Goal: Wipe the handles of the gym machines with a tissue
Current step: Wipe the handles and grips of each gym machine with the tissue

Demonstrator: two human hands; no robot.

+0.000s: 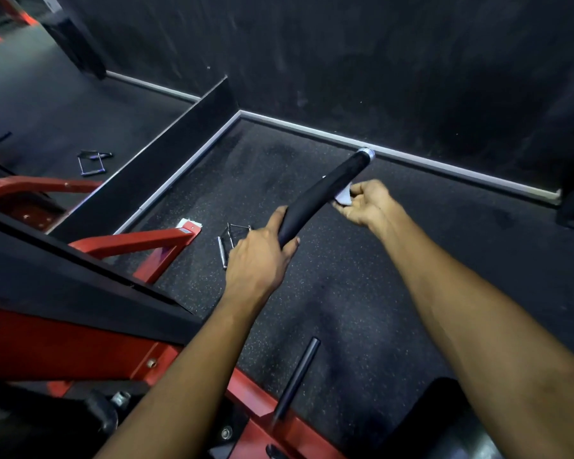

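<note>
A black padded machine handle [325, 190] with a chrome end cap slants up to the right at mid-frame. My left hand [262, 256] grips its lower end, thumb over the top. My right hand [367, 203] pinches a small white tissue [343, 197] and holds it against the right side of the handle, just below the chrome cap.
The red and black machine frame [80, 342] fills the lower left, with a dark bar [299, 376] sticking up from it. Metal cable grips [231, 241] lie on the speckled rubber floor, another set [92, 162] at far left. A black wall with a pale skirting strip [444, 164] stands behind.
</note>
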